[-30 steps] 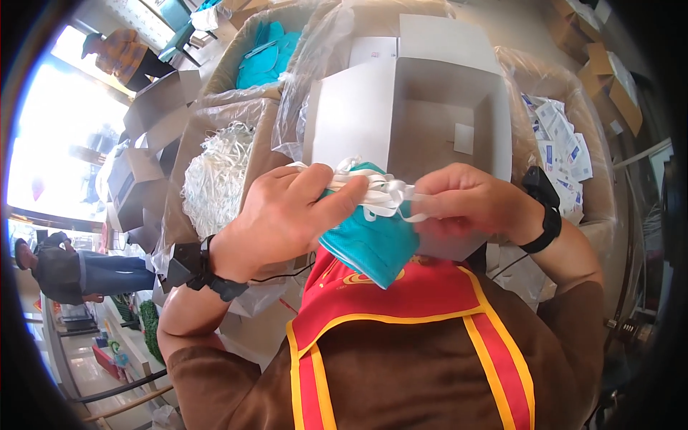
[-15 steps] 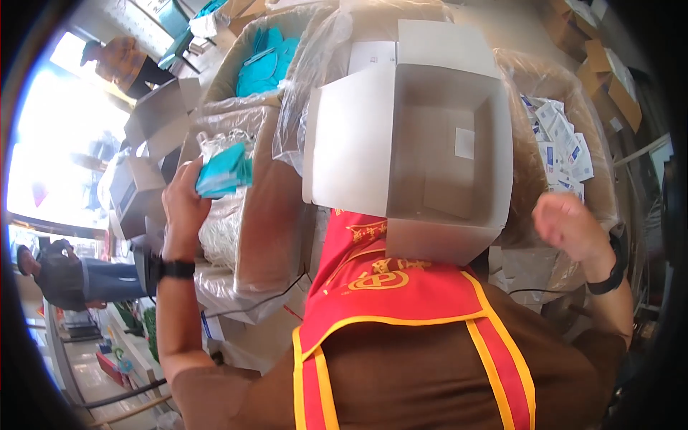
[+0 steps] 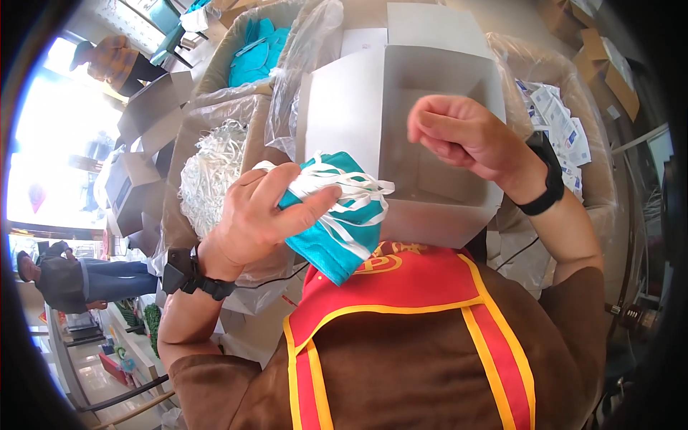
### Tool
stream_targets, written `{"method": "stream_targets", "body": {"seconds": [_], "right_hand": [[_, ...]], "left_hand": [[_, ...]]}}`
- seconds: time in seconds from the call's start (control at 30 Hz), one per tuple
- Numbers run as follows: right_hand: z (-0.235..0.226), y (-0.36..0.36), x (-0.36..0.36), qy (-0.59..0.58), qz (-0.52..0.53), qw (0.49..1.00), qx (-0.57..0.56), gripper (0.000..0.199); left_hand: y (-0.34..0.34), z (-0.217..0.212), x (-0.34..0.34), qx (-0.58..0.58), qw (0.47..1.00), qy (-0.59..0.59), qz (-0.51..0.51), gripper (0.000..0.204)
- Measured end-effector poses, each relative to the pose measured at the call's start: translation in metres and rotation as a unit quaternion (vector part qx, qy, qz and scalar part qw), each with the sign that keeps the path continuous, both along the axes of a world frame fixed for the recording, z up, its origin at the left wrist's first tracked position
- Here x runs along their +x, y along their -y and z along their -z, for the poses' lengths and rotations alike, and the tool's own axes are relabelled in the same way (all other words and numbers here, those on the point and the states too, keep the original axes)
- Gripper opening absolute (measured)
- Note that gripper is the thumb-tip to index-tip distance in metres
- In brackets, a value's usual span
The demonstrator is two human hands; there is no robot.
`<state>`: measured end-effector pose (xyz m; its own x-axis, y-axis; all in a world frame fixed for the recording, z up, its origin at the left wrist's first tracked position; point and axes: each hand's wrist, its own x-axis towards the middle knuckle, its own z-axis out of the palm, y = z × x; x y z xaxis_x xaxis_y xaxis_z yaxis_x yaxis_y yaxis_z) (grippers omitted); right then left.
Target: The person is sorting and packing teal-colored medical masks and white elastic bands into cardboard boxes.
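My left hand point(image 3: 259, 218) is closed on a folded teal fabric piece point(image 3: 330, 261), held in front of my apron. Loose white straps point(image 3: 347, 188) lie over the fabric, with my thumb across some of them. My right hand point(image 3: 459, 136) hangs over the opening of a white cardboard box point(image 3: 443, 223), its fingers loosely curled with nothing showing between them. The box stands close to my body, its flaps folded outward. Left of it, a plastic-lined bin holds a tangle of white strips point(image 3: 215, 172).
Teal fabric pieces point(image 3: 261, 50) fill a lined carton at the far left. Printed white packets point(image 3: 566, 129) lie in a lined carton point(image 3: 595, 168) on the right. Open cartons point(image 3: 132, 183) stand at the left, and two people point(image 3: 115, 64) are beyond them.
My left hand has moved rightward and nearer with the teal piece, and white straps now show on it. My right hand has swung left from beside the packet carton to over the box.
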<state>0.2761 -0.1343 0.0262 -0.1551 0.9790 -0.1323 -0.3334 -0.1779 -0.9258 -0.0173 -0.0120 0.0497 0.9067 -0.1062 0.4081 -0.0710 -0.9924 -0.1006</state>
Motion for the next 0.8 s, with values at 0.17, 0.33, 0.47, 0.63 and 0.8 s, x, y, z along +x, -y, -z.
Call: {"method": "stream_targets", "body": {"seconds": [0.17,0.33,0.47,0.63,0.8], "right_hand": [[-0.012,-0.017,-0.022,0.106,-0.078,0.991,0.034,0.022],[-0.016,-0.031,-0.035,0.135,-0.091,0.985,0.05,0.024],[-0.01,-0.044,-0.033,0.283,-0.187,0.915,0.216,0.026],[-0.018,-0.046,-0.043,0.413,-0.168,0.856,0.262,0.018],[-0.04,-0.034,-0.027,0.454,-0.194,0.854,0.166,0.021]], "left_hand": [[0.005,0.001,0.004,0.02,1.0,0.013,0.01,0.049],[0.015,-0.005,0.008,0.017,0.999,-0.002,0.042,0.047],[0.017,-0.006,0.012,0.014,0.998,0.004,0.063,0.046],[0.017,-0.005,0.016,0.015,0.998,0.018,0.066,0.044],[0.007,-0.004,0.005,-0.008,1.0,0.012,-0.004,0.046]]}}
